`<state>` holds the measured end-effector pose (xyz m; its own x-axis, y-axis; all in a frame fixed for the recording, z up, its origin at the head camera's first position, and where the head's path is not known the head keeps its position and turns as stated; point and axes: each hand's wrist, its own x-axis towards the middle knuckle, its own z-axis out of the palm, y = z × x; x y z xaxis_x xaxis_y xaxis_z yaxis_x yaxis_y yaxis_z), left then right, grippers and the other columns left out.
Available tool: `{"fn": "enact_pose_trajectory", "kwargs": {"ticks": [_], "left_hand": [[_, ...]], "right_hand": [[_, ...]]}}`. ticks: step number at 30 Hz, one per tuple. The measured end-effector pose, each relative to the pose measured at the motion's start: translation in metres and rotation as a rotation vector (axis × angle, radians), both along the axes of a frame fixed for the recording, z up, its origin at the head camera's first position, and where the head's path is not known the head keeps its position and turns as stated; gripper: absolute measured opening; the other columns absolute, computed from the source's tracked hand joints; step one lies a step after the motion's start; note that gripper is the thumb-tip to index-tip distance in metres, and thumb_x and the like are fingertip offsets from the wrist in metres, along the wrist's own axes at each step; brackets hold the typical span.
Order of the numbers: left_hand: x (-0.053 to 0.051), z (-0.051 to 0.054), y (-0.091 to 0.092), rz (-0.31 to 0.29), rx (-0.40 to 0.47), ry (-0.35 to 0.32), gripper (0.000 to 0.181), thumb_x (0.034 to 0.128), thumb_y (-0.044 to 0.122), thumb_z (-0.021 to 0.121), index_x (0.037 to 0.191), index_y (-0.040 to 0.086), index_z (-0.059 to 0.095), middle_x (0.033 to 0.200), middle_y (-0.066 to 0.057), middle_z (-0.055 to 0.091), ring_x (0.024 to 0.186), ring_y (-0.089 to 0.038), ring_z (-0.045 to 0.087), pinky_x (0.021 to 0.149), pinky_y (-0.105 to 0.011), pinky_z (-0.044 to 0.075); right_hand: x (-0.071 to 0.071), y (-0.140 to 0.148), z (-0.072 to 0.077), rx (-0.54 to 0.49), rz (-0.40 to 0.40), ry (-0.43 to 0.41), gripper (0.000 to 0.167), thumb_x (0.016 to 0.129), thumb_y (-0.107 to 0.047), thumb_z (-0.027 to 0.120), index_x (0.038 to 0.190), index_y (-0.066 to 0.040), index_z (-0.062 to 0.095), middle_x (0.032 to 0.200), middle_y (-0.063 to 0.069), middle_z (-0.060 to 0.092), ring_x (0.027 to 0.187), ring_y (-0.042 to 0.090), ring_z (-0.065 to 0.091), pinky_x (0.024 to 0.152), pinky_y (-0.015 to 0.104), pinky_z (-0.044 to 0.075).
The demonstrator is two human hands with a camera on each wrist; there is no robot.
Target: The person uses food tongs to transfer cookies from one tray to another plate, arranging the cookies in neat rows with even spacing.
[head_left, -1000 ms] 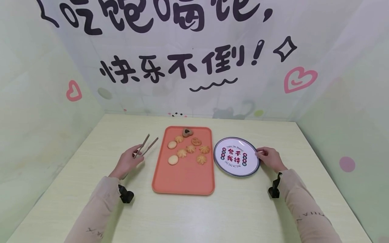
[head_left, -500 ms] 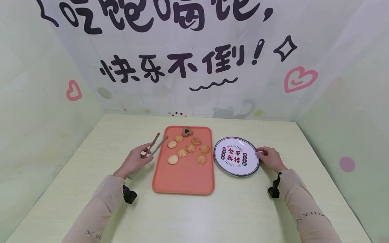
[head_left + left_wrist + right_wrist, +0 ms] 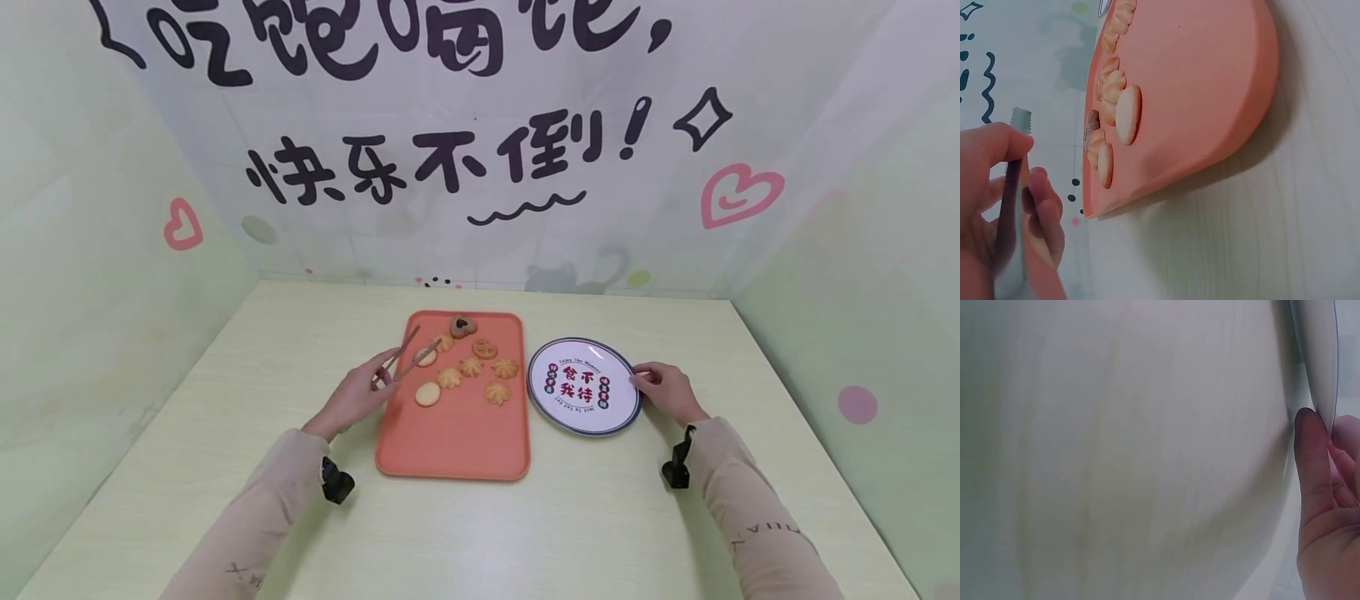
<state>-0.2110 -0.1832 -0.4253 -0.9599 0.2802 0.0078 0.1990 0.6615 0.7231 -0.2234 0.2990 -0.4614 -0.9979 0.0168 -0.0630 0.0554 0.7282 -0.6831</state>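
My left hand [image 3: 358,395] grips a pair of metal tongs [image 3: 416,358] whose spread tips hang over the left side of the tray. In the left wrist view, thumb and fingers lie on both arms of the tongs [image 3: 1013,212]. Below the tips is a round pale cookie [image 3: 424,358], partly covered by them; whether they touch it I cannot tell. My right hand [image 3: 670,390] pinches the right rim of a white plate [image 3: 581,417] with a blue edge and red lettering. In the right wrist view, the plate's rim [image 3: 1322,369] sits between thumb and fingers.
An orange tray [image 3: 453,446] carries several cookies in its far half: flower-shaped ones [image 3: 497,392], another round one [image 3: 427,394], a pretzel-like one [image 3: 484,349] and a brown heart-shaped one [image 3: 462,326]. The plate lies right of the tray. Printed walls [image 3: 480,250] enclose the table [image 3: 480,542].
My left hand has moved right with the tongs, from beside the tray to over its left edge. The right hand and the plate have stayed where they were.
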Motion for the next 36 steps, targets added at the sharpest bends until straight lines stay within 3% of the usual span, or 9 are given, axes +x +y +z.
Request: {"fn": "enact_pose_trajectory", "kwargs": {"ticks": [11, 19, 26, 31, 36], "left_hand": [[-0.001, 0.0, 0.008, 0.004, 0.009, 0.038, 0.054, 0.0863, 0.017, 0.058, 0.135, 0.01, 0.037, 0.076, -0.006, 0.052, 0.054, -0.016, 0.041, 0.046, -0.026, 0.034], [0.0, -0.005, 0.013, 0.028, 0.059, -0.053, 0.053, 0.084, 0.024, 0.062, 0.133, 0.017, 0.041, 0.08, -0.005, 0.055, 0.057, -0.021, 0.053, 0.049, -0.03, 0.042], [-0.004, -0.001, 0.024, -0.01, -0.053, -0.011, 0.053, 0.0827, 0.029, 0.063, 0.132, 0.019, 0.044, 0.074, -0.001, 0.055, 0.055, -0.015, 0.047, 0.046, -0.029, 0.037], [-0.008, -0.001, 0.031, -0.063, -0.086, -0.032, 0.051, 0.0828, 0.027, 0.063, 0.13, 0.016, 0.046, 0.07, -0.002, 0.052, 0.052, -0.015, 0.044, 0.046, -0.028, 0.036], [-0.011, -0.001, 0.04, -0.101, -0.172, -0.051, 0.054, 0.0815, 0.029, 0.064, 0.13, 0.016, 0.046, 0.064, -0.001, 0.049, 0.05, -0.014, 0.042, 0.045, -0.027, 0.032]], "right_hand": [[0.003, -0.001, 0.001, -0.044, -0.001, 0.012, 0.036, 0.088, -0.019, 0.056, 0.111, 0.008, 0.054, 0.085, 0.016, 0.058, 0.07, 0.019, 0.053, 0.061, 0.025, 0.044], [0.001, 0.0, -0.001, -0.025, 0.007, 0.017, 0.033, 0.088, -0.014, 0.055, 0.113, 0.008, 0.054, 0.088, 0.017, 0.06, 0.072, 0.019, 0.055, 0.062, 0.025, 0.044], [0.001, -0.001, 0.0, -0.015, -0.006, -0.005, 0.035, 0.089, -0.015, 0.053, 0.115, 0.008, 0.053, 0.089, 0.017, 0.059, 0.073, 0.02, 0.054, 0.06, 0.023, 0.044], [0.0, 0.0, -0.001, -0.018, -0.012, -0.012, 0.034, 0.089, -0.014, 0.053, 0.115, 0.008, 0.052, 0.09, 0.017, 0.059, 0.074, 0.021, 0.054, 0.06, 0.023, 0.043], [0.0, -0.001, 0.0, -0.016, -0.019, -0.019, 0.034, 0.089, -0.014, 0.053, 0.115, 0.007, 0.053, 0.089, 0.016, 0.058, 0.073, 0.021, 0.053, 0.059, 0.022, 0.042]]}}
